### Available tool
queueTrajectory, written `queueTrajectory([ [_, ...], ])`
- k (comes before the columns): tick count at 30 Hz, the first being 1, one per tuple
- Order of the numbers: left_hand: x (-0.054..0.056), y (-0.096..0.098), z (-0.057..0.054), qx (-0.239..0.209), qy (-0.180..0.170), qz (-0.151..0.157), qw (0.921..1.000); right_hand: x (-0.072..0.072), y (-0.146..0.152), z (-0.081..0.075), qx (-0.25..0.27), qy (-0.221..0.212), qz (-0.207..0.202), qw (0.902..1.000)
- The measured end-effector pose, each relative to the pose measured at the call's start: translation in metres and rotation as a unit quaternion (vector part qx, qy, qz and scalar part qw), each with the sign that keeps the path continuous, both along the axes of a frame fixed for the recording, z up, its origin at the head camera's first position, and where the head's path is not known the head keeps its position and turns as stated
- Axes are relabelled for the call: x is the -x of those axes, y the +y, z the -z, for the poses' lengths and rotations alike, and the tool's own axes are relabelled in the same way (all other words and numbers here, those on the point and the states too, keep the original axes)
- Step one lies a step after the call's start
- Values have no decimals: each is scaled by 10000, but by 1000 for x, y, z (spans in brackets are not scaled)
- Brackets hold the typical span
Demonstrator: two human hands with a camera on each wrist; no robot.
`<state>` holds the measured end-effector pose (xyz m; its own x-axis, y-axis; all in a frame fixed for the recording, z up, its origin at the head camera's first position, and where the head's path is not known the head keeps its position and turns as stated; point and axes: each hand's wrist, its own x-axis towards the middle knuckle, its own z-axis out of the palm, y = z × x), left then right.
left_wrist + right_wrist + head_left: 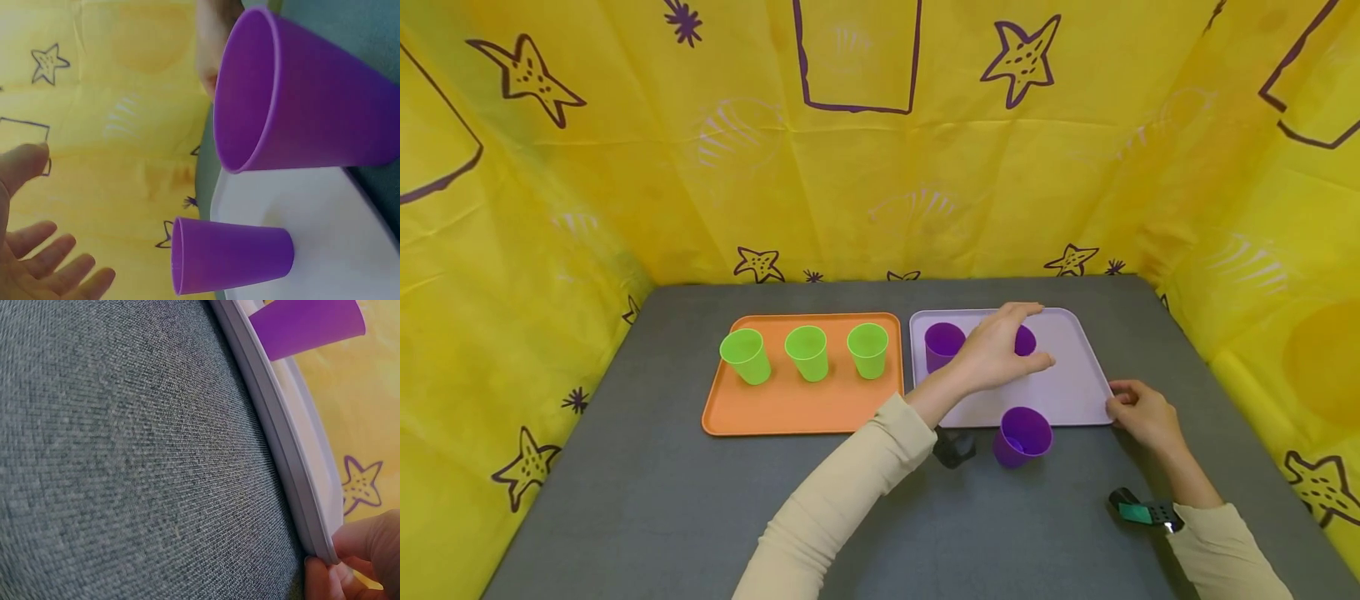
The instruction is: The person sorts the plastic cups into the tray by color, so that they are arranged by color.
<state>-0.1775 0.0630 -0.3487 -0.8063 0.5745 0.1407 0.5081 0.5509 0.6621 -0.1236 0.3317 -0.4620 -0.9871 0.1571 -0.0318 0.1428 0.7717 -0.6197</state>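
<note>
My left hand [992,352], thumb and fingers spread apart, hovers over the lilac tray [1071,375] and holds nothing. It partly covers one purple cup [1026,340] standing on that tray. Another purple cup [943,343] stands upright at the tray's left end, its lower part behind my left wrist. A third purple cup [1022,437] is on the table just off the tray's near edge; in the left wrist view it looms large beside the tray. At the tray's near right corner, my right hand [1150,417] pinches the rim between thumb and fingers.
An orange tray [805,412] lies to the left of the lilac one, bearing three upright green cups [807,354] in a row. Dark grey cloth covers the table [647,500]. A yellow patterned curtain [850,200] hangs behind and along both sides.
</note>
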Motion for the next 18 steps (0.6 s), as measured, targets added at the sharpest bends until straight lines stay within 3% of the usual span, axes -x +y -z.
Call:
queueTrajectory([
  [8, -16, -8, 5, -463, 80, 644, 9968, -1, -1, -2, -36, 15, -20, 10000],
  [18, -30, -20, 34, -406, -252, 1624, 9856, -1, -2, -3, -6, -21, -12, 10000],
])
